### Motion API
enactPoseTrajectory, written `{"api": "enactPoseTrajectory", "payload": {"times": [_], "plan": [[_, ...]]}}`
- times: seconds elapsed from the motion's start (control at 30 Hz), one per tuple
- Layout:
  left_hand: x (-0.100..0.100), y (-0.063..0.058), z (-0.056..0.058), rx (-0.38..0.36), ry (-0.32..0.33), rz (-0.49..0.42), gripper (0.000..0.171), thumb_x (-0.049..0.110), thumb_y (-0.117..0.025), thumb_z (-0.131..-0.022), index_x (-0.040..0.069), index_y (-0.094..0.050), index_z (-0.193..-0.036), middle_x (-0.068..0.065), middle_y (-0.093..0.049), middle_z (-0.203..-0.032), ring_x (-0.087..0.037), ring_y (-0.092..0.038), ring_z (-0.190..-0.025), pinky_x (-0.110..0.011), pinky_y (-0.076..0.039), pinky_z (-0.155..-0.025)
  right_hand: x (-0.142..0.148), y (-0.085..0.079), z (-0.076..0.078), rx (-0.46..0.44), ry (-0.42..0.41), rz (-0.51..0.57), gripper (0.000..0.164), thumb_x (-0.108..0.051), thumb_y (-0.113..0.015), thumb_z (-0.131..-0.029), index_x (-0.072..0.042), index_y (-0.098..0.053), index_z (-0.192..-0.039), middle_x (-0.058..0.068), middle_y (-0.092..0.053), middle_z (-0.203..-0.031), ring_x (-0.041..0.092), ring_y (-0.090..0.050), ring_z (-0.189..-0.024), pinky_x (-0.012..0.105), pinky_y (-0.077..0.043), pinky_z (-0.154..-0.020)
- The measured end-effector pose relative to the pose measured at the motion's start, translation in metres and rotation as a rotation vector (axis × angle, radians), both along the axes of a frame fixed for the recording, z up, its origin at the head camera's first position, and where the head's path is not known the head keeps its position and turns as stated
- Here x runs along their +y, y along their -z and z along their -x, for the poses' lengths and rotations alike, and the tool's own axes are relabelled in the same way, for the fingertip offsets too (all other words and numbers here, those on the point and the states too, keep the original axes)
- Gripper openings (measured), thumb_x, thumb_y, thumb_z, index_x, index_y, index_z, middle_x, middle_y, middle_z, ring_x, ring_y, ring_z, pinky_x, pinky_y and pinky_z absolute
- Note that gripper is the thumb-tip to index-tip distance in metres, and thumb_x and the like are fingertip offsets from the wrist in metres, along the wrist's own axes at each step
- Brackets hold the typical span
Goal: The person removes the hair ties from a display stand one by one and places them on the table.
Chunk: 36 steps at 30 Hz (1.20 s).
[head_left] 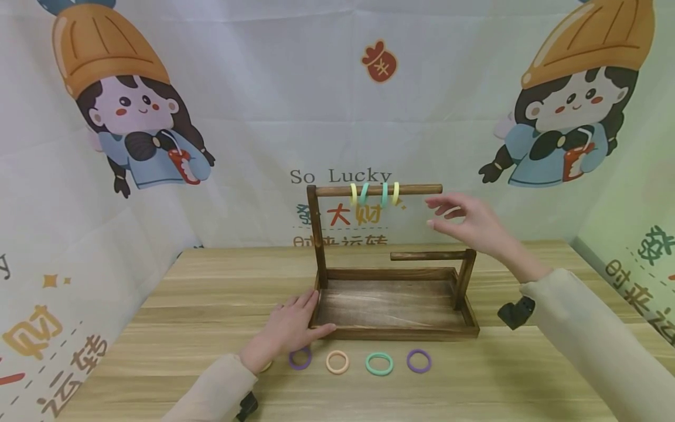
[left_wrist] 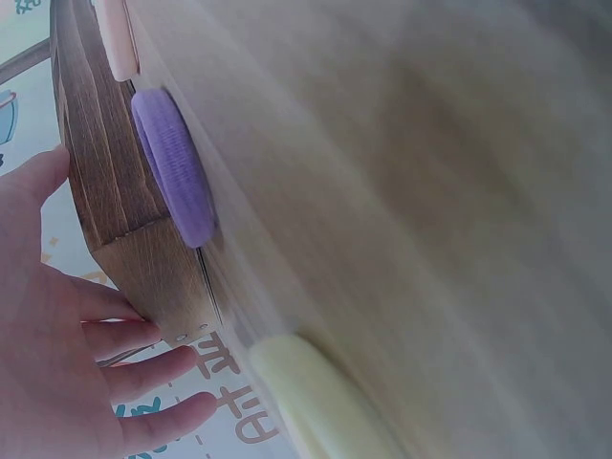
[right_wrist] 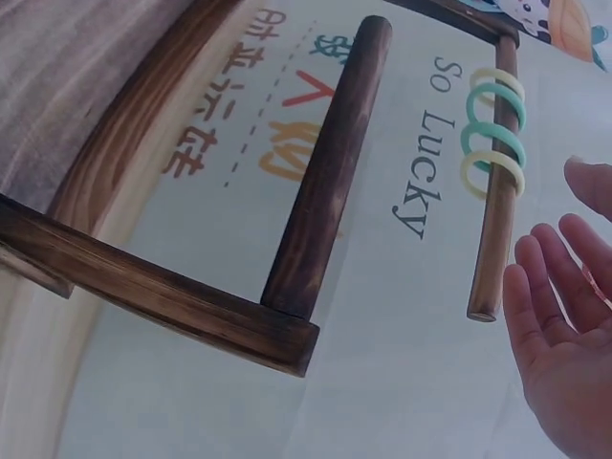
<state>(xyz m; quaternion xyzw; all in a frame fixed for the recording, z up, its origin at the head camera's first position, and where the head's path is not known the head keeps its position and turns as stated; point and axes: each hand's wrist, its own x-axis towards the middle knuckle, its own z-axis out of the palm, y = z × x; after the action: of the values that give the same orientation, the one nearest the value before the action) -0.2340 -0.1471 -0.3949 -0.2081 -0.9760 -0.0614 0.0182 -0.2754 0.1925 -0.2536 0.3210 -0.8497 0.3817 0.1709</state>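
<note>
A dark wooden stand has a shallow tray (head_left: 395, 334), a high upper bar (head_left: 416, 190) and a lower bar (head_left: 422, 256). Two yellow and two green hair ties (head_left: 384, 194) hang around the upper bar. My left hand (head_left: 287, 328) rests its outstretched fingers and thumb against the tray's front left corner. Just off the upper bar's free end, my right hand (head_left: 469, 223) hovers with its fingers loosely bent and nothing held. In the right wrist view this hand (right_wrist: 564, 316) is apart from the bar and the hung ties.
On the table before the tray lie a purple hair tie (head_left: 300, 358), an orange one (head_left: 337, 362), a green one (head_left: 379, 364) and another purple one (head_left: 419, 361). A yellow hair tie (left_wrist: 320, 397) sits by my left wrist, mostly hidden in the head view. A printed cloth (head_left: 253, 117) hangs behind.
</note>
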Motion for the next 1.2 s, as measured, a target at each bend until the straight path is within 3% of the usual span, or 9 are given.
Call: {"api": "enactPoseTrajectory", "payload": {"times": [0.53, 0.77, 1.2], "plan": [[0.001, -0.001, 0.000, -0.001, -0.008, -0.006, 0.089, 0.068, -0.039, -0.079, -0.001, -0.031, -0.135, -0.015, -0.030, -0.138, -0.038, -0.034, -0.119, -0.055, -0.030, -0.090, -0.018, -0.025, 0.026, 0.016, 0.135, -0.004, 0.044, -0.019, -0.065, -0.081, -0.004, -0.052, -0.121, 0.010, -0.052, -0.119, 0.024, -0.046, -0.108, 0.040, -0.035, -0.090], [0.000, -0.001, 0.000, -0.009, -0.009, 0.001, 0.090, 0.068, -0.037, -0.079, -0.001, -0.030, -0.136, -0.016, -0.030, -0.138, -0.038, -0.033, -0.119, -0.054, -0.029, -0.090, -0.026, -0.029, 0.036, -0.043, 0.118, -0.028, 0.048, -0.021, -0.066, -0.081, -0.004, -0.049, -0.123, 0.011, -0.050, -0.121, 0.026, -0.045, -0.109, 0.039, -0.036, -0.090], [0.001, 0.000, 0.000, -0.014, -0.008, -0.004, 0.090, 0.068, -0.038, -0.079, -0.001, -0.031, -0.135, -0.016, -0.030, -0.138, -0.038, -0.033, -0.119, -0.056, -0.029, -0.089, -0.041, -0.025, 0.049, -0.059, 0.099, -0.113, 0.052, -0.017, -0.067, -0.079, 0.000, -0.048, -0.123, 0.016, -0.050, -0.120, 0.027, -0.044, -0.111, 0.039, -0.034, -0.091]]}}
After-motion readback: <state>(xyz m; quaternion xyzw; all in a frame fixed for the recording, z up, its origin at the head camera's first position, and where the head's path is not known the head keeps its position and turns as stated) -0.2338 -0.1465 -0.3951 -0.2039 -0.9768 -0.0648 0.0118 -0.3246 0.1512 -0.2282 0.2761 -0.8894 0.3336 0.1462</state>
